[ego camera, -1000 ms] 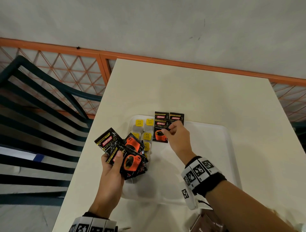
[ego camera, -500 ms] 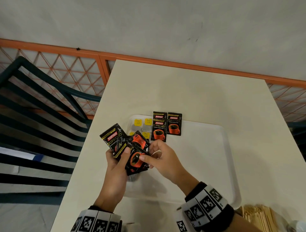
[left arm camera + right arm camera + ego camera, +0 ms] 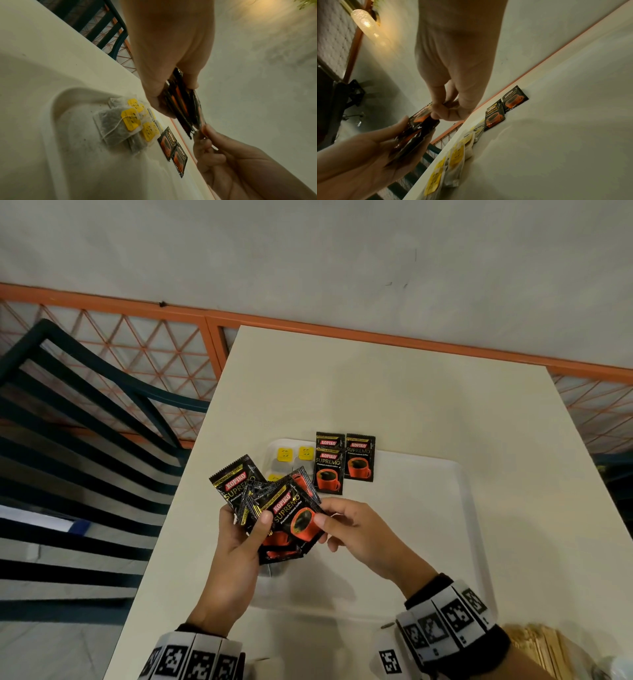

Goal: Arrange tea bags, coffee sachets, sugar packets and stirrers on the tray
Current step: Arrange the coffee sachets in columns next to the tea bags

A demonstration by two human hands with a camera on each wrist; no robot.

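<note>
Black coffee sachets [image 3: 274,508] fanned above the white tray [image 3: 459,508] — three more [image 3: 344,462] beside yellow-tagged tea bags [image 3: 294,455].

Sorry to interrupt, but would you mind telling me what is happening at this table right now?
A person is laying out drink supplies on a white tray. Their left hand holds a fan of coffee sachets, and the right hand pinches the front sachet of that fan. Three coffee sachets already lie at the tray's far edge, beside yellow-tagged tea bags. Wooden stirrers wait on the table, off the tray.
</note>
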